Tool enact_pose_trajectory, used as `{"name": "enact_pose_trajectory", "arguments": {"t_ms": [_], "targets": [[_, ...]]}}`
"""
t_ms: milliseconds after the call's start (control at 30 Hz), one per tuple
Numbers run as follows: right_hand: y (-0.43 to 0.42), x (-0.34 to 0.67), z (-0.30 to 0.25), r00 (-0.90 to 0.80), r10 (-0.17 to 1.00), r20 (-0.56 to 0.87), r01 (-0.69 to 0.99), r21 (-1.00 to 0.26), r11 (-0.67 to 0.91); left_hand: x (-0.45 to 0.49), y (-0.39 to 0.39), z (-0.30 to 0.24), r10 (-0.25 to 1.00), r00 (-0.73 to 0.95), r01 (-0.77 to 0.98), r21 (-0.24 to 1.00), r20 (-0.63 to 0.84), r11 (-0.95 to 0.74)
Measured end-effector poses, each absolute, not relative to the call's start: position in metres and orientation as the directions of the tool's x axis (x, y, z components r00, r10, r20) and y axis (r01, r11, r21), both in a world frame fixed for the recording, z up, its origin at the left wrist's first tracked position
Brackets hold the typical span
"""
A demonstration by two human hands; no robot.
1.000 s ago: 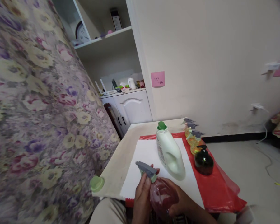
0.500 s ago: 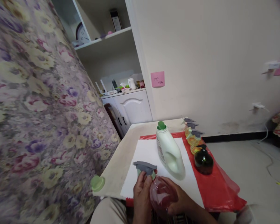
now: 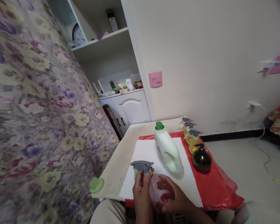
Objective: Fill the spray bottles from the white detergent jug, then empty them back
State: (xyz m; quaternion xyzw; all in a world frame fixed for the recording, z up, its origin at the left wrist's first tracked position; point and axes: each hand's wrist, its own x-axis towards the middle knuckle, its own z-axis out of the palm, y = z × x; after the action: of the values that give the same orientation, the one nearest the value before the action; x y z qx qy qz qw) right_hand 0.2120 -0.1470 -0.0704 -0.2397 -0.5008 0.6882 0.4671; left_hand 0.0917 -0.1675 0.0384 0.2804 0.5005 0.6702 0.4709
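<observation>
My left hand (image 3: 142, 189) pinches the grey trigger spray head (image 3: 142, 165), with its light green collar, near the neck of a clear pinkish bottle (image 3: 160, 190). Around the bottle's right side wraps my right hand (image 3: 178, 197), holding it tilted at the table's near edge. Fingers hide the joint, so I cannot tell whether the head is still attached. Just beyond stands a large pale green jug (image 3: 169, 152) with a handle, its mouth uncapped and a green spout inside. A light green cap (image 3: 96, 185) sits at the table's left corner.
White paper (image 3: 140, 149) and red plastic sheeting (image 3: 214, 189) cover part of the table. Along the right side stand a dark pump bottle (image 3: 202, 160) and several spray bottles (image 3: 193, 140). A floral curtain (image 3: 49, 124) hangs close on the left; a cabinet (image 3: 133, 107) is behind.
The spray head has shifted slightly up and left relative to the bottle, and its collar looks farther from the bottle's body. The whole view has drifted slightly; both hands keep hold.
</observation>
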Motion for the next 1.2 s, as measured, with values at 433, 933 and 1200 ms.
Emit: {"name": "enact_pose_trajectory", "arguments": {"t_ms": [433,933,1200], "targets": [[-0.141,0.211,-0.078,-0.543,0.807,0.232,-0.496,-0.864,-0.087,0.081,-0.177,0.044,0.973,-0.23,-0.274,0.961,-0.021,-0.044],[-0.151,0.212,-0.07,-0.315,0.929,0.195,-0.252,-0.961,0.117,0.094,-0.168,0.053,0.941,-0.335,-0.336,0.939,-0.043,-0.077],[-0.156,0.213,-0.064,-0.244,0.944,0.22,-0.16,-0.97,0.185,0.091,-0.161,0.064,0.914,-0.395,-0.131,0.98,0.087,-0.151]]}}
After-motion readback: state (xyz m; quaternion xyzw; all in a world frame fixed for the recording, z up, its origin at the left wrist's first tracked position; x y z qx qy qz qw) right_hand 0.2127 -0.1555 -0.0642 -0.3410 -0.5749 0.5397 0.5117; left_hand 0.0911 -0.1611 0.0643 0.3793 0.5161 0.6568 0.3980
